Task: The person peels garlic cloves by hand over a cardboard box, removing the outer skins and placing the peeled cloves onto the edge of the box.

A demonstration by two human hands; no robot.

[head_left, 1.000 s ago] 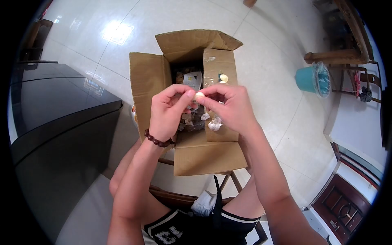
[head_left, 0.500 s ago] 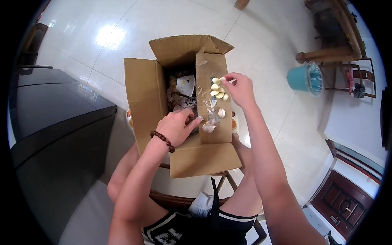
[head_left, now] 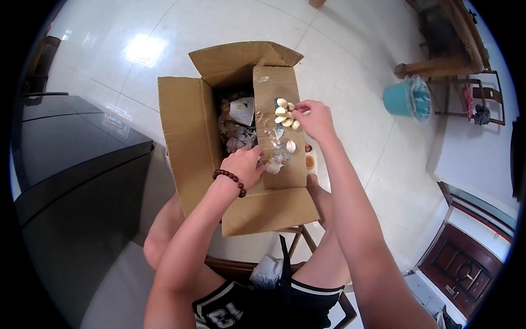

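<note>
Several peeled garlic cloves (head_left: pixel 281 111) lie in a cluster on the right flap of an open cardboard box (head_left: pixel 189 131). My right hand (head_left: pixel 315 119) is at the cluster's right edge, thumb and forefinger pinched on a pale clove. At the flap's inner edge is my left hand (head_left: pixel 245 164), wearing a beaded bracelet. Its thumb and forefinger are apart, the thumb close beside a partly broken garlic bulb (head_left: pixel 274 165); its other fingers are partly hidden. An unpeeled clove (head_left: pixel 291 146) and bits of skin lie between the bulb and the peeled cloves.
Papery garlic skins (head_left: pixel 236 135) and a white scrap (head_left: pixel 241 111) fill the box. A dark glossy cabinet (head_left: pixel 82 148) stands left. On the tiled floor to the right is a teal bin (head_left: pixel 398 100) with a plastic liner, near wooden furniture (head_left: pixel 438 69).
My right hand has shifted slightly down against the clove cluster. My left thumb and forefinger have parted, and the pale bit at the thumb no longer shows. The view has shifted slightly.
</note>
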